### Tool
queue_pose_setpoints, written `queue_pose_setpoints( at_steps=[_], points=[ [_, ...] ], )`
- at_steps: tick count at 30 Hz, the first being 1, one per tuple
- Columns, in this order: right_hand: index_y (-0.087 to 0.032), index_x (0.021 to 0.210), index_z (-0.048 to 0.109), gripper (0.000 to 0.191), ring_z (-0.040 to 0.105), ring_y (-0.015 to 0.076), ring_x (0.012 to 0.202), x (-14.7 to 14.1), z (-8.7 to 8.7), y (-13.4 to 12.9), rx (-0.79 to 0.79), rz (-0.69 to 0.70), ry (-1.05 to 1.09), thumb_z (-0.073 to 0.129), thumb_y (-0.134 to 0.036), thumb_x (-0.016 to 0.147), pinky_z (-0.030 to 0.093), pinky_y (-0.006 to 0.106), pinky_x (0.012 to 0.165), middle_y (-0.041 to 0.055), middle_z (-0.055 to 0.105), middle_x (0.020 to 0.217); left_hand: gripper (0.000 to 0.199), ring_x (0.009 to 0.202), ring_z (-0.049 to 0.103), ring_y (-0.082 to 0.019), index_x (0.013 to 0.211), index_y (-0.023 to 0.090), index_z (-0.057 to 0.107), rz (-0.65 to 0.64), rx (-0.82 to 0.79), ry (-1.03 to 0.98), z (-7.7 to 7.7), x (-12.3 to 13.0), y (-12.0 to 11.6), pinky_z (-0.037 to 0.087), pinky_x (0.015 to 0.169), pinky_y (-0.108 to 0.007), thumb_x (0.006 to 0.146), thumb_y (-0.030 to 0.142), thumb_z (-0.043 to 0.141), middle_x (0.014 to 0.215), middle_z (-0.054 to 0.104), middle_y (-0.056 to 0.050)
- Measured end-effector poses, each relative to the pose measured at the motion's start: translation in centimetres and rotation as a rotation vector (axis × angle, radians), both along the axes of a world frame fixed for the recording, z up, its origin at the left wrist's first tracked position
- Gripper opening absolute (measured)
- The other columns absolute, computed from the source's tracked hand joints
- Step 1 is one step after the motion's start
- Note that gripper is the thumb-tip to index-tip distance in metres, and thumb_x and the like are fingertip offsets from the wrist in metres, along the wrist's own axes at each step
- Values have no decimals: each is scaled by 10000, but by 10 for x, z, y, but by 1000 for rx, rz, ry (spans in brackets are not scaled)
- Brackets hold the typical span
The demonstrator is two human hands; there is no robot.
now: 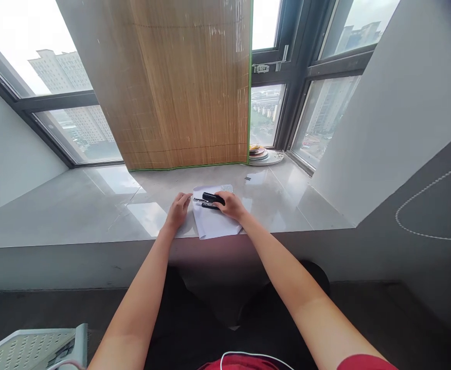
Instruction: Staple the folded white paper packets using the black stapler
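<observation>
A black stapler [213, 198] lies over a white sheet of paper [218, 224] on the window sill. Its arms look spread apart at the left end. My right hand [231, 204] is closed around the stapler's right end. Just left of the paper is my left hand [178, 208], its fingers pinched together near the stapler's open end. Whatever sits between those fingertips is too small to make out. A small grey strip, perhaps staples [247, 178], rests on the sill beyond the paper.
The pale tiled sill [82, 216] ends at a front edge before my knees. A bamboo blind [186, 92] hangs behind it. Stacked plates [264, 155] stand at the back right by the window. A perforated pale plastic piece [36, 347] is at lower left.
</observation>
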State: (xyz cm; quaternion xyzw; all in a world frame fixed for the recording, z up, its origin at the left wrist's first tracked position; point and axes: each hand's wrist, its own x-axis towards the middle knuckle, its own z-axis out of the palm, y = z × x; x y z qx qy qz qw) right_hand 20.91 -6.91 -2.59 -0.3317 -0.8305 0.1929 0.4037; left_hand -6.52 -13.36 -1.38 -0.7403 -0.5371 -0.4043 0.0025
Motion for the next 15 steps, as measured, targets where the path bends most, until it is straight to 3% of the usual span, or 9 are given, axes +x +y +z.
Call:
queue_pose_setpoints(
  at_steps=[3, 6, 15],
  points=[
    [-221, 1246, 744, 311, 700, 283, 1138, 1, -1, 1, 21, 30, 8, 731, -197, 937, 541, 415, 1031, 109, 770, 1223, 294, 1054, 700, -227, 1322, 239, 690, -35, 40, -44, 3, 1, -2, 558, 899, -348, 1078, 285, 533, 1164, 734, -86],
    [-210, 1255, 746, 317, 697, 287, 1146, 1, -3, 2, 27, 45, 16, 719, -197, 939, 541, 429, 1051, 117, 770, 1227, 206, 1020, 710, -218, 1193, 228, 721, -18, 50, -89, 6, 3, -6, 563, 901, -353, 1050, 300, 591, 1131, 771, -72],
    [-224, 1230, 754, 317, 689, 291, 1159, -2, -6, 6, 36, 38, 9, 702, -178, 921, 537, 446, 1060, 103, 773, 1217, 141, 1120, 667, -251, 1096, 231, 739, -118, -111, 17, 4, 14, -1, 541, 1034, -426, 985, 211, 655, 1147, 770, -75]
  ],
)
